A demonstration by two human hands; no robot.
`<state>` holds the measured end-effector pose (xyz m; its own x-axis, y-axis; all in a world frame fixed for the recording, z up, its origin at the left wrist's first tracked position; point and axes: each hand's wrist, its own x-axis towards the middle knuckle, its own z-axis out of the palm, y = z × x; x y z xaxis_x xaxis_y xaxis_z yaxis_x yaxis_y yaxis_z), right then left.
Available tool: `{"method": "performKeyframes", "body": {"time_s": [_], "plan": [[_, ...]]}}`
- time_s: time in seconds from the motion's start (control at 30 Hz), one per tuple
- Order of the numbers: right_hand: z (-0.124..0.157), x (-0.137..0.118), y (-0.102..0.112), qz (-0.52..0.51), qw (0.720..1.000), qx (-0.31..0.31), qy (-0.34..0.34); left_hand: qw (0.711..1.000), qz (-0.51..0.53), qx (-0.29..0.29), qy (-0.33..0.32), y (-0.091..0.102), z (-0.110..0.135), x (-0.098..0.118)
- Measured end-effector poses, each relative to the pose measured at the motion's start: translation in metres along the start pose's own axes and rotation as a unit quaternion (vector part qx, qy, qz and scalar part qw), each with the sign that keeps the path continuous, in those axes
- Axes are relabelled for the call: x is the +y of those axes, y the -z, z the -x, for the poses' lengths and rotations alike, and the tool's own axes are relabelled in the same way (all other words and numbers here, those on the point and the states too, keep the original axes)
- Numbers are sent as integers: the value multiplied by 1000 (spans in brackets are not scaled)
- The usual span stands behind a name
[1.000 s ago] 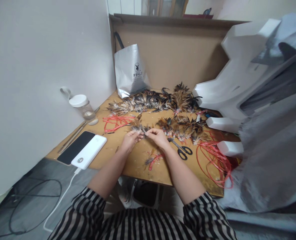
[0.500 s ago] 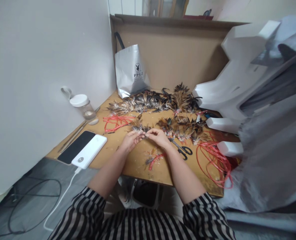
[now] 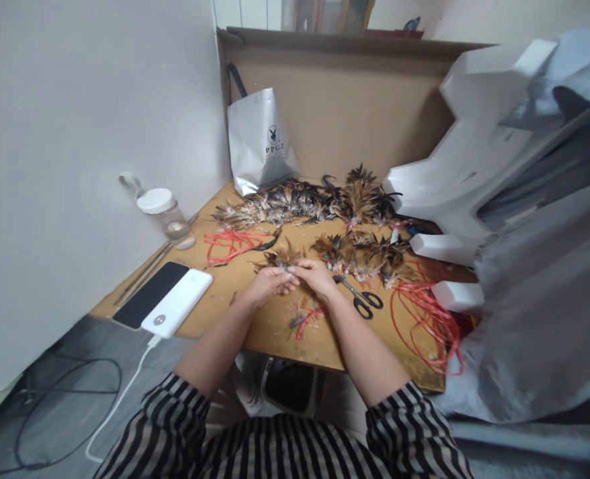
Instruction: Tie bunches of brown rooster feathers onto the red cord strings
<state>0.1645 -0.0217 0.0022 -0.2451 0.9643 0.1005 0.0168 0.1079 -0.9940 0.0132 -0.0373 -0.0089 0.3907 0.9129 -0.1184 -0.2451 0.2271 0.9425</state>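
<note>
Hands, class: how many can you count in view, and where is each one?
2: the left hand and the right hand, close together over the table, both at the small feather bunch. Some fingers are hidden.

Feather bunch (image 3: 285,255) ragged, red plastic strips (image 3: 433,314) glossy, silver tote bag (image 3: 255,143) shiny, foam packing (image 3: 427,189) smooth and matt.

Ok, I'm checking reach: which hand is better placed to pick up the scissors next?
Probably the right hand: the scissors lie close beside it, while the left hand is farther away. Both hold feathers.
</note>
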Motion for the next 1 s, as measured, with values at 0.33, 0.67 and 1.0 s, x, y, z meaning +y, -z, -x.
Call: {"method": "performKeyframes", "body": {"time_s": [0.33,0.67,1.0], "plan": [[-1,3,-8,29,997,48,53,1000,-6,4,-21,-3,0,1],[2,-8,-9,180,975,78,109,994,-79,26,-69,0,-5,-6],[-1,0,-8,133,983,100,76,990,-103,40,-92,-3,-5,-5]]}}
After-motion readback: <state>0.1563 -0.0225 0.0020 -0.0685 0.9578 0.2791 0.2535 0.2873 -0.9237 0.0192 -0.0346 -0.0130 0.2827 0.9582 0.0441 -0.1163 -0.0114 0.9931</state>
